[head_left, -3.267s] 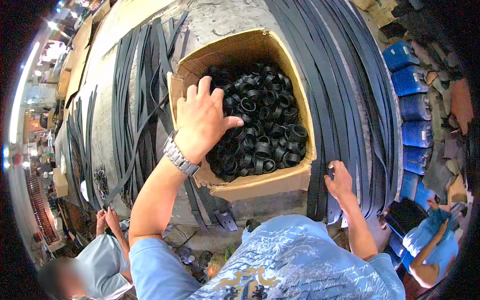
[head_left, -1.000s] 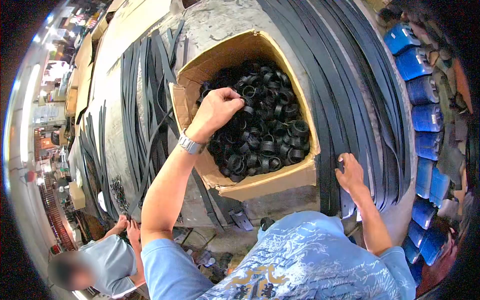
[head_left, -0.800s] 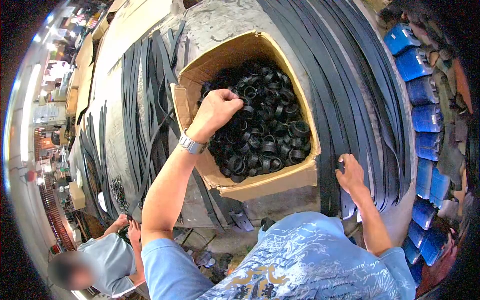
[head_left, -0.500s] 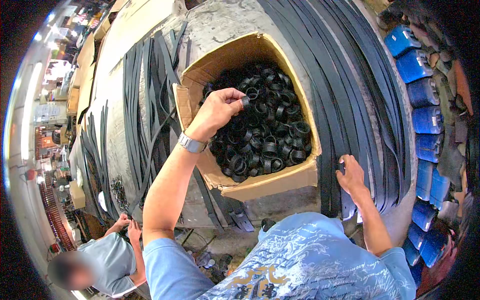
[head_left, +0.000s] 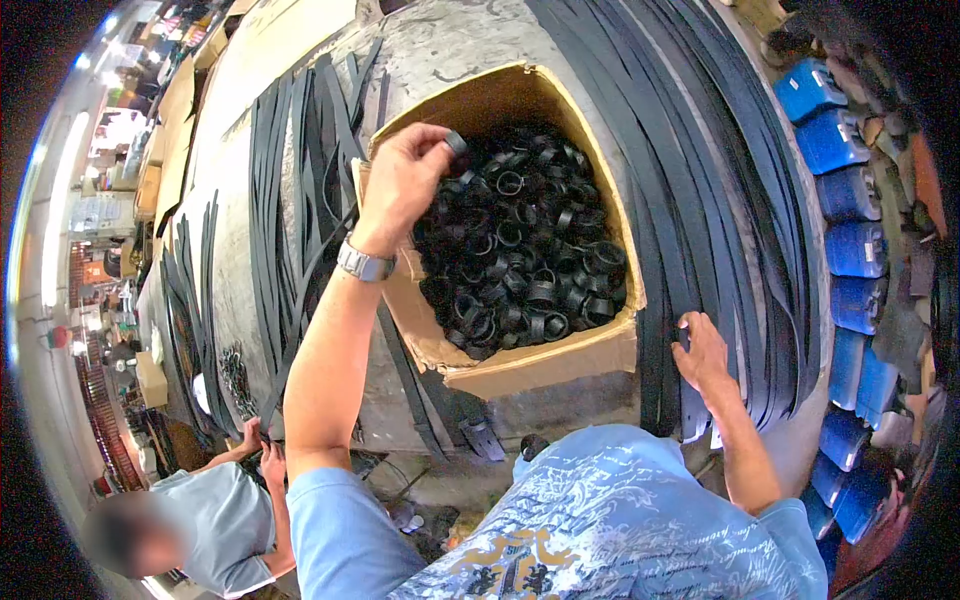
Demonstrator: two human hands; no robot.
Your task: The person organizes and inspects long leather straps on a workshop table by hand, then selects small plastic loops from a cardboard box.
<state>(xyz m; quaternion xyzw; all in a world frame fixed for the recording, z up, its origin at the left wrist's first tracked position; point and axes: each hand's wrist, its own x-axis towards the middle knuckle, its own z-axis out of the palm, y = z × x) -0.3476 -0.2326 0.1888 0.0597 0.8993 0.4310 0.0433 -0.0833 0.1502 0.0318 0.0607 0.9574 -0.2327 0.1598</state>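
Note:
My left hand (head_left: 405, 180), with a metal watch at the wrist, pinches a small black ring (head_left: 456, 143) between thumb and fingers. It is over the upper left part of an open cardboard box (head_left: 540, 367). Inside the box lies a heap of black rings (head_left: 530, 240), loosely piled. To the right of the box, my right hand (head_left: 703, 350) rests on long dark strips (head_left: 690, 200), its fingers apart and slightly curled, with nothing seen in it.
More dark strips (head_left: 270, 180) lie left of the box on the grey table (head_left: 440, 45). Blue containers (head_left: 855, 248) line the right side. At the lower left another person (head_left: 225, 515) works with both hands near the table edge.
My left hand has moved up and to the left with a ring in its fingers. My right hand has hardly moved. The other person's hands have shifted slightly.

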